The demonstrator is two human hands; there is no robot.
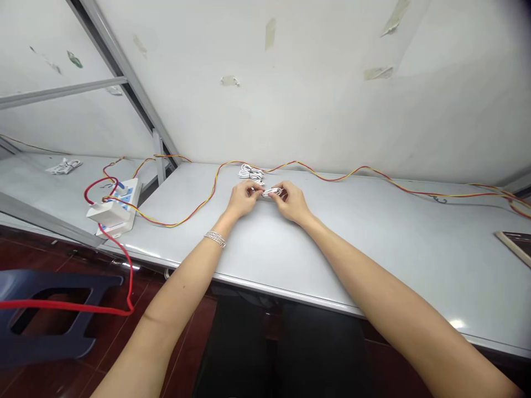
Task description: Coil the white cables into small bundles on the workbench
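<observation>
Fingers (249, 189) pinched on white cable (271, 192), apparently

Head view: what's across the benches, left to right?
Bundled white cable → white power strip → left hand → small white cable coil → right hand → dark flat panel with pale edge

One left hand (244, 200), one right hand (292, 202), three white cable bundles (251, 174) and one power strip (114, 207) show.

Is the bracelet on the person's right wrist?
No, the silver bracelet is on the left wrist, and the right forearm is bare.
</observation>
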